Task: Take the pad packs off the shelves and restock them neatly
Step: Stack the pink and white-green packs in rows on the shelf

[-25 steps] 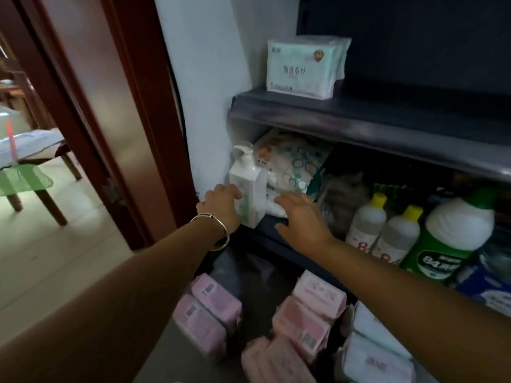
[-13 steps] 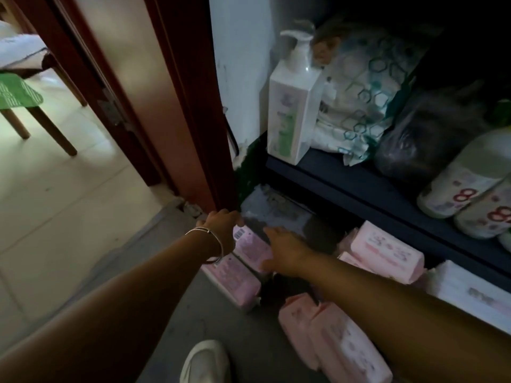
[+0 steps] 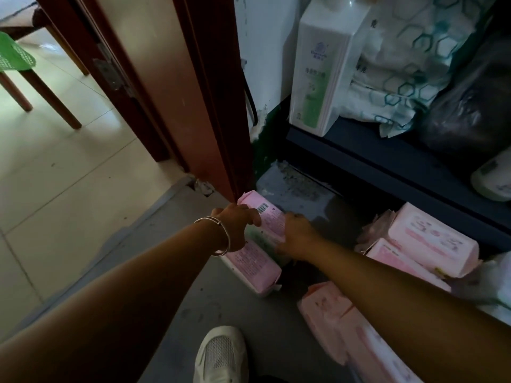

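Two hands down low on one pink pad pack, right at the foot of the brown door frame. The left hand, silver bangle on its wrist, has its fingers curled over the pack's near-left edge; the right hand clasps the opposite side, fingers bent onto it. The pack sits tilted between them, barcode face up, resting over a second pink pack that lies flat on the grey floor just under the left wrist.

Out past the right forearm, more pink packs: a stacked pair tucked below the dark shelf, and another pair lying on the floor beneath that arm. Above the hands on the shelf stands a white pump bottle with a green label, a hexagon-printed bag leaning beside it, and a dark plastic bag further right. A white shoe shows below both arms. Off beyond the left arm, pale tiles and a green stool.
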